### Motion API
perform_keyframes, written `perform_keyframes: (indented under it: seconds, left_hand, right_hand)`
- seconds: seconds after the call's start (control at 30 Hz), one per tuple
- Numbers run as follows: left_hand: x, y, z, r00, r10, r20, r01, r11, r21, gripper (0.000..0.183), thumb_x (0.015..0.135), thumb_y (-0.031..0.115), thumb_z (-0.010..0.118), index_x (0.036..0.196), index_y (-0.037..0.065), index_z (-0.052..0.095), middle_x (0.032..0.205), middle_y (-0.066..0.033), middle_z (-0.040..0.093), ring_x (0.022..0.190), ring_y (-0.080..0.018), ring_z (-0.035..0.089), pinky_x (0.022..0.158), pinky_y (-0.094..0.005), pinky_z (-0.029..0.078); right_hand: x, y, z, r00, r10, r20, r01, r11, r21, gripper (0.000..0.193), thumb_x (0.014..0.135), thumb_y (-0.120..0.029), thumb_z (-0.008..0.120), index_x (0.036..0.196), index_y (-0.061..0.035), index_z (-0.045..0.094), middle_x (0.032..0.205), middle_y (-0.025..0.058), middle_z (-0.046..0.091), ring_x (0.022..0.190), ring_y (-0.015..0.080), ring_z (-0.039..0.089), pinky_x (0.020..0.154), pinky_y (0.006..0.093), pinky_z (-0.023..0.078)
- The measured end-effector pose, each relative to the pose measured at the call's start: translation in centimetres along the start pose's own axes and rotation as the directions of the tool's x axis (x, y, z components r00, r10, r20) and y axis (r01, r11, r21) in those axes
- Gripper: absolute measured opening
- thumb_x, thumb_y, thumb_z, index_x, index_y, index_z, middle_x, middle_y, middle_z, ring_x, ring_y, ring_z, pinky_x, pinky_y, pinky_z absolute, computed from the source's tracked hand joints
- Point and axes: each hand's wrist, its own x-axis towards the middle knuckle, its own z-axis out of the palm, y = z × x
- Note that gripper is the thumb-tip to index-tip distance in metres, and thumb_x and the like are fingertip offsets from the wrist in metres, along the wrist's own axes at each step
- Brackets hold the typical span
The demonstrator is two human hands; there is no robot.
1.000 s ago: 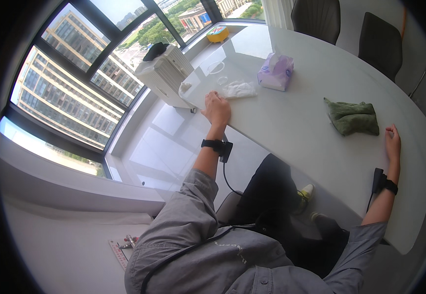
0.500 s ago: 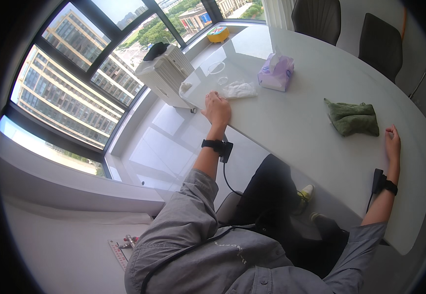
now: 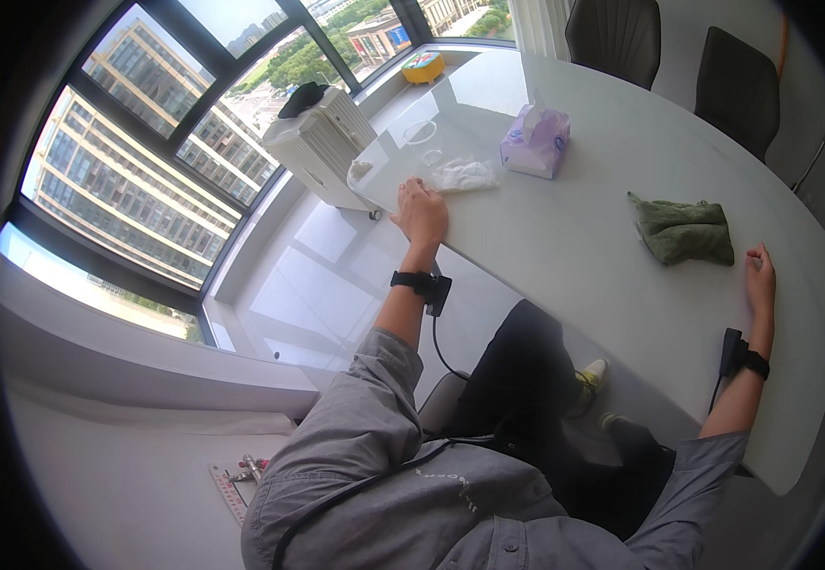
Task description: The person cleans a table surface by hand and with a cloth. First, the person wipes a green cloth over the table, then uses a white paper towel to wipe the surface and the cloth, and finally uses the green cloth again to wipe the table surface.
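My left hand rests on the near left edge of the white table, its fingers loosely curled and nothing seen in them. Just beyond its fingertips lies a crumpled clear plastic bag. At the right, my right hand lies on its side on the tabletop, fingers bent inward and holding nothing visible. Closest to it is a dark green bundle of folded cloth, a small gap away from the fingers. Black straps with small dark devices circle both wrists.
A purple tissue box stands farther back, with a clear ring-shaped item to its left. Beyond the table's left end is a white wheeled heater. Dark chairs line the far side. A cable hangs from my left wrist.
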Motion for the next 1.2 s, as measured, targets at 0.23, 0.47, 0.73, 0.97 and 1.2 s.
perform_keyframes:
  seconds: [0.23,0.47,0.73,0.97,1.2]
  left_hand:
    - [0.1,-0.3,0.3,1.0,-0.002,-0.008,0.002,1.0,0.008,0.03,0.094,0.022,0.047,0.119,0.009,0.056,0.125,-0.0053,0.061,0.121,-0.0232,0.055,0.1,-0.0579,0.033]
    - [0.1,-0.2,0.0,1.0,-0.012,0.011,0.012,1.0,0.018,0.031,0.094,0.022,0.047,0.12,0.009,0.056,0.126,-0.0054,0.061,0.121,-0.0232,0.054,0.1,-0.0575,0.033]
    - [0.1,0.0,0.1,1.0,-0.012,0.018,0.012,1.0,0.006,0.032,0.094,0.022,0.047,0.122,0.009,0.056,0.127,-0.0062,0.061,0.124,-0.0236,0.053,0.101,-0.0566,0.033]
    - [0.1,-0.3,0.3,1.0,-0.009,0.014,0.008,1.0,0.016,0.032,0.094,0.023,0.047,0.122,0.009,0.055,0.127,-0.0059,0.06,0.124,-0.0232,0.053,0.101,-0.0572,0.033]
    - [0.2,-0.2,0.2,1.0,-0.012,0.016,0.011,1.0,0.018,0.031,0.094,0.023,0.047,0.121,0.009,0.055,0.127,-0.0054,0.06,0.123,-0.0233,0.053,0.101,-0.0586,0.032]
  right_hand:
    - [-0.2,-0.6,0.0,1.0,0.01,-0.002,-0.01,1.0,0.004,0.03,0.095,-0.02,0.055,0.119,-0.0009,0.059,0.11,0.0101,0.067,0.11,0.028,0.061,0.1,0.0358,0.042]
    - [-0.5,-1.6,-0.3,0.999,0.031,0.011,-0.031,0.999,0.028,0.027,0.095,-0.019,0.054,0.115,-0.0011,0.06,0.111,0.0108,0.066,0.114,0.0292,0.059,0.103,0.0367,0.041]
    - [-0.3,-0.7,-0.3,1.0,0.024,-0.002,-0.024,1.0,0.007,0.034,0.096,-0.02,0.054,0.124,-0.0009,0.057,0.109,0.0097,0.066,0.109,0.0276,0.061,0.1,0.0359,0.043]
    - [-0.4,-1.3,-0.5,0.999,0.048,0.021,-0.048,0.998,0.036,0.036,0.096,-0.019,0.055,0.126,-0.0003,0.056,0.109,0.0093,0.067,0.106,0.027,0.062,0.098,0.0349,0.043]
    - [-0.3,-1.1,-0.3,0.999,0.043,0.008,-0.044,0.998,0.043,0.038,0.096,-0.02,0.055,0.128,-0.0003,0.055,0.109,0.0091,0.067,0.106,0.027,0.062,0.098,0.035,0.044]
